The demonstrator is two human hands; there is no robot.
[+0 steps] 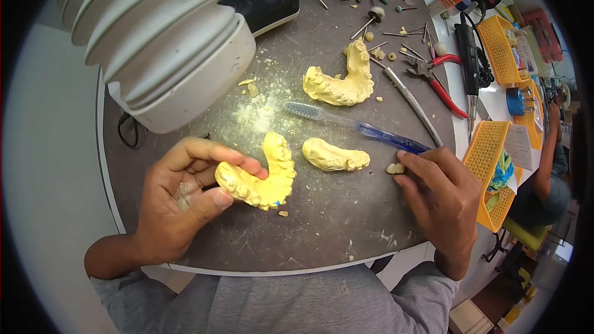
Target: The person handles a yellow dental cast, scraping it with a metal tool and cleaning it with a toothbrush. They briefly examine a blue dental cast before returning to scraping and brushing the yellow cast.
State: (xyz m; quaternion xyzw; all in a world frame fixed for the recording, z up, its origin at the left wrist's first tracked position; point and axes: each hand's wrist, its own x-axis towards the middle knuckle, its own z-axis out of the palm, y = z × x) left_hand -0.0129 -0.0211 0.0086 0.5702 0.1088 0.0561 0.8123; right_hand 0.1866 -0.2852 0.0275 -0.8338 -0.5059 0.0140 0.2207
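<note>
On the desk (334, 222), a dental cast (260, 179) is held at the near left by the left hand (179, 201). A cast fragment (334, 154) lies just to its right, and a toothbrush (359, 127) is laid behind that. A second cast (343, 80) sits farther back. Pliers (442, 83) lie to the right, and a basket (492, 167) is set at the right edge.

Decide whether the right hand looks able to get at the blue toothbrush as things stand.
Probably yes: the right hand lies beside the toothbrush handle's near end, with nothing between them.
</note>
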